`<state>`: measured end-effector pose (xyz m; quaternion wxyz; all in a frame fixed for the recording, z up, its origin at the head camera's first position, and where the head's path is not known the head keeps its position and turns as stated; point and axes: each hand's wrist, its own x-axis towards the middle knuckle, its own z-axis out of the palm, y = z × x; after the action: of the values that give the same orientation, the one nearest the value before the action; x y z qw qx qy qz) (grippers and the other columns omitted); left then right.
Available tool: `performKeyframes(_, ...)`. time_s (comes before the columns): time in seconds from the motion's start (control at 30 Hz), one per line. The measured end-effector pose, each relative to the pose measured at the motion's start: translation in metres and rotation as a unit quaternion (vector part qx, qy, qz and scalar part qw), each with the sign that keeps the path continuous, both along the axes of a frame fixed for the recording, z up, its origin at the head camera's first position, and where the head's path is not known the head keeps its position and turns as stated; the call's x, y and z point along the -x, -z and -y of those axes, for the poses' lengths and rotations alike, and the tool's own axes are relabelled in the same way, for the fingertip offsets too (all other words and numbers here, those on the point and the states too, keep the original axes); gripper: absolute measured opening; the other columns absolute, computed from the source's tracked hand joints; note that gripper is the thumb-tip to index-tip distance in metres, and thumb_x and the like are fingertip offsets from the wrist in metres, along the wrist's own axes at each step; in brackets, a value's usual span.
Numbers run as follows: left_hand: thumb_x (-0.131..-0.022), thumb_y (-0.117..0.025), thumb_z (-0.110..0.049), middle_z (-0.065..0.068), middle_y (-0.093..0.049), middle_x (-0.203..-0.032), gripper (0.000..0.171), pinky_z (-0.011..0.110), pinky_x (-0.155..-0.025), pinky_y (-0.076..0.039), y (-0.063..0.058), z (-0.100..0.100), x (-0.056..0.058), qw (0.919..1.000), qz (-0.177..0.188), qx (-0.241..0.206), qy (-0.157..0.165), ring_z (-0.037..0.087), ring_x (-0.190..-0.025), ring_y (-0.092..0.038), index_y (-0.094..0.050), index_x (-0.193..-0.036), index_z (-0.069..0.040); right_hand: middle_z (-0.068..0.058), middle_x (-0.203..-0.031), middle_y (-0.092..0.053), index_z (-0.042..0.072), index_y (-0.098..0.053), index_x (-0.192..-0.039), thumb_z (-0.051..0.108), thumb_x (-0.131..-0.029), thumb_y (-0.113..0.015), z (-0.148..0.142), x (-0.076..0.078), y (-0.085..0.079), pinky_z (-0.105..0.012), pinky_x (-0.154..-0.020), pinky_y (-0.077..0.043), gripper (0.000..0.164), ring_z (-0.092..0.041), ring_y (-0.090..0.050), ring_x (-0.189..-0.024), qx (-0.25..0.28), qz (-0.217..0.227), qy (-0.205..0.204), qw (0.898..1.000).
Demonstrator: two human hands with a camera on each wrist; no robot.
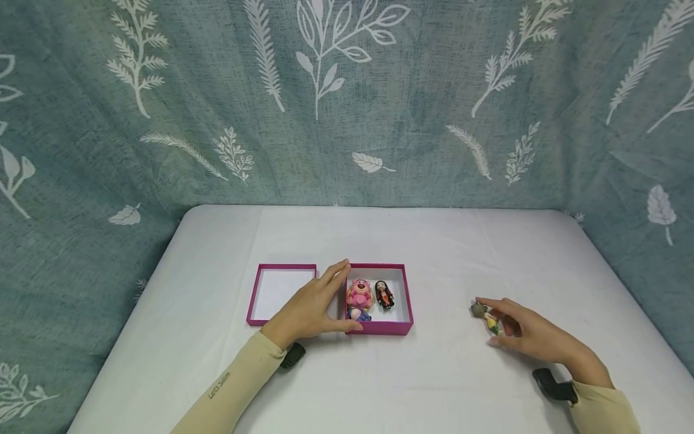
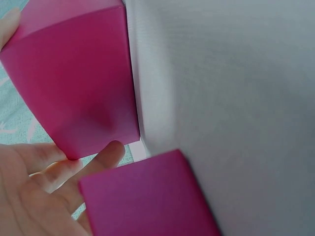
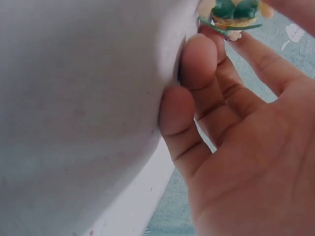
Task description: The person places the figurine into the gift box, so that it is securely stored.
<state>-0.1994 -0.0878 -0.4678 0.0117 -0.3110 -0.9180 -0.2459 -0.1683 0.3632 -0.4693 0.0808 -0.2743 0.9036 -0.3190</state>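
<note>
A magenta box point(image 1: 382, 328) with a white inside holds a pink bear figurine point(image 1: 360, 293), a doll figurine with long black hair point(image 1: 384, 295), and a partly hidden blue-and-white figurine point(image 1: 359, 314). My left hand point(image 1: 310, 304) grips this box's left end, thumb at the near side, fingers at the far corner. In the left wrist view, the box's plain end wall point(image 2: 78, 83) shows between thumb and fingers. On the right, my right hand point(image 1: 528, 331) holds a small figurine point(image 1: 492, 323) with a grey-brown head and yellow-green clothing between thumb and fingers, low at the tabletop. Its green-and-yellow part point(image 3: 236, 12) appears in the right wrist view.
Left of the box lies a shallow magenta-rimmed tray or lid point(image 1: 279, 295), white inside, partly behind my left hand. A white cloth point(image 1: 434, 380) covers the table. Green leaf-patterned fabric point(image 1: 412, 150) hangs behind and at the sides.
</note>
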Motion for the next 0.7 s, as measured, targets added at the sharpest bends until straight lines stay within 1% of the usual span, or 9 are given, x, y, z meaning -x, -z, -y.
performKeyframes(0.07,-0.075,-0.069,-0.07,0.004,-0.025,-0.162,0.112,0.051,-0.112,-0.038,-0.0003,-0.0001,-0.0002,1.0,0.001,0.0,0.0,0.024,-0.139,-0.043,-0.021,-0.157,-0.011,-0.002,-0.096,-0.049,-0.002,-0.043,-0.143,0.013,-0.083,-0.077,-0.001,0.0003,0.0007,-0.023,-0.054,-0.037,0.07,-0.011,-0.043,-0.07,0.006,0.004,-0.004,1.0)
performKeyframes(0.2,-0.075,-0.069,-0.07,0.004,-0.025,-0.162,0.112,0.051,-0.112,-0.038,-0.0007,-0.0005,-0.0004,1.0,0.003,0.001,-0.001,0.024,-0.139,-0.043,-0.02,-0.157,-0.013,-0.001,-0.096,-0.05,0.0,-0.044,-0.143,0.013,-0.084,-0.076,-0.0018,0.0,0.0014,-0.023,-0.054,-0.037,0.069,-0.009,-0.043,-0.07,0.014,0.007,-0.006,1.0)
performKeyframes(0.4,-0.075,-0.069,-0.07,0.004,-0.025,-0.162,0.112,0.05,-0.112,-0.039,0.0001,-0.0008,-0.0002,1.0,-0.001,0.005,-0.001,0.024,-0.138,-0.044,-0.021,-0.157,-0.011,-0.003,-0.097,-0.051,-0.001,-0.043,-0.144,0.011,-0.085,-0.075,-0.0021,-0.0016,-0.0002,-0.024,-0.054,-0.037,0.068,-0.011,-0.043,-0.07,0.028,0.012,-0.014,0.999)
performKeyframes(0.57,-0.074,-0.07,-0.07,0.004,-0.025,-0.162,0.113,0.049,-0.111,-0.04,-0.0022,-0.001,-0.0005,1.0,0.0,0.002,-0.001,0.025,-0.137,-0.046,-0.022,-0.157,-0.011,-0.004,-0.096,-0.05,0.0,-0.042,-0.146,0.012,-0.089,-0.071,-0.0023,-0.0008,-0.0032,-0.024,-0.055,-0.037,0.065,-0.005,-0.042,-0.07,0.031,0.032,-0.009,0.999)
performKeyframes(0.7,-0.074,-0.07,-0.071,0.002,-0.024,-0.162,0.114,0.049,-0.112,-0.039,-0.0027,-0.0014,-0.0005,1.0,0.002,0.003,-0.002,0.026,-0.137,-0.045,-0.021,-0.157,-0.011,-0.005,-0.097,-0.054,-0.001,-0.047,-0.141,0.013,-0.088,-0.073,-0.0012,0.0009,-0.0048,-0.024,-0.055,-0.039,0.061,-0.004,-0.044,-0.07,0.034,0.033,-0.003,0.999)
